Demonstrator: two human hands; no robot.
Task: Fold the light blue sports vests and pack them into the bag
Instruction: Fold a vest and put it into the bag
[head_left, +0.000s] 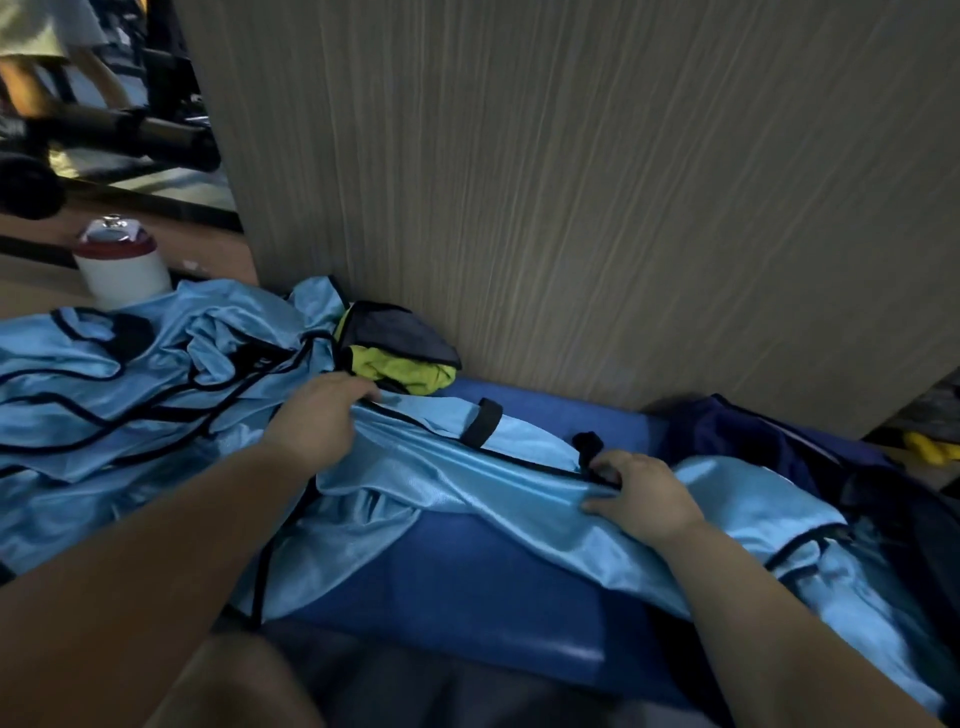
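A light blue sports vest (467, 473) with black trim lies stretched across a blue mat (467, 597). My left hand (317, 415) grips its upper left edge. My right hand (639, 493) pinches its black-trimmed edge further right. A rumpled pile of more light blue vests (130, 384) lies to the left. At the right a dark navy bag (779, 436) stands open, with light blue fabric (810, 545) lying in its mouth.
A grey and yellow-green cloth (400, 353) lies against the wood-grain wall panel (571, 182) behind the mat. A white and red container (119, 265) stands on the floor at the far left. A person's legs and dark exercise equipment are in the top left corner.
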